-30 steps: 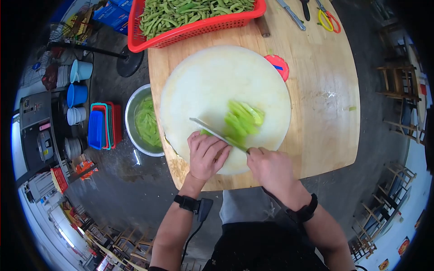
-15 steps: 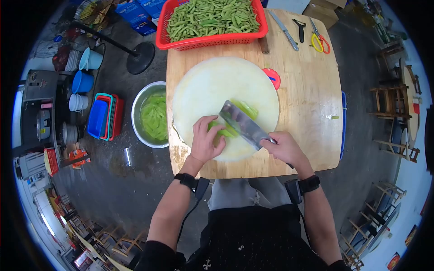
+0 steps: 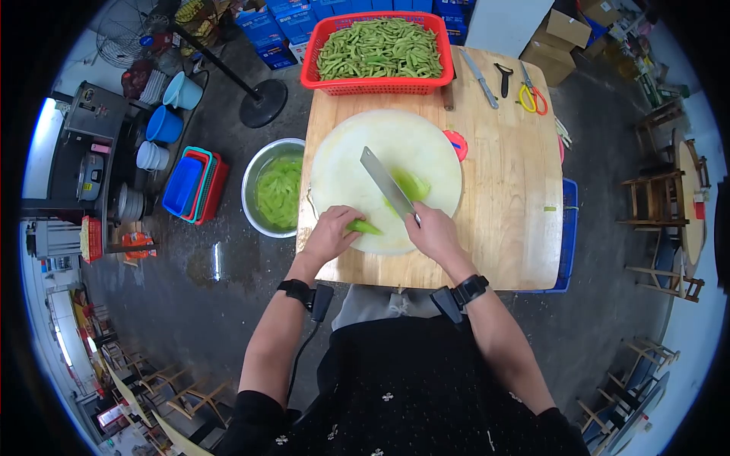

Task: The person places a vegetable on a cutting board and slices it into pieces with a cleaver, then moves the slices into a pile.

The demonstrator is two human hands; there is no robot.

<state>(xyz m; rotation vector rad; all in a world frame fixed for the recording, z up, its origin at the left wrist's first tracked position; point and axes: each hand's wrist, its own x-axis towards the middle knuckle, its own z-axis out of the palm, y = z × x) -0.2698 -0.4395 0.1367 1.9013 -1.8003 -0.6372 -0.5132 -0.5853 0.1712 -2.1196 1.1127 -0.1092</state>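
A round white cutting board [image 3: 350, 144] lies on the wooden table. My left hand [image 3: 332, 234] is at its lower left edge, fingers closed around a pale green vegetable piece [image 3: 366, 227] whose pointed end sticks out to the right. The handle of a cleaver [image 3: 386, 179] is gripped in my right hand [image 3: 433, 232], and the blade slants up and left over the board. Just right of the blade lie more pale green vegetable pieces [image 3: 411, 184], partly hidden by it.
A red basket [image 3: 380, 86] of green pods stands at the table's far edge. A knife [image 3: 479, 78], a peeler [image 3: 503, 79] and scissors [image 3: 532, 95] lie at the far right. Left of the table, a steel bowl [image 3: 248, 186] holds green pieces in water.
My left hand has drawn left with a vegetable piece, away from the blade. The cleaver has lifted off the pieces and turned more edge-on. The camera view has shifted.
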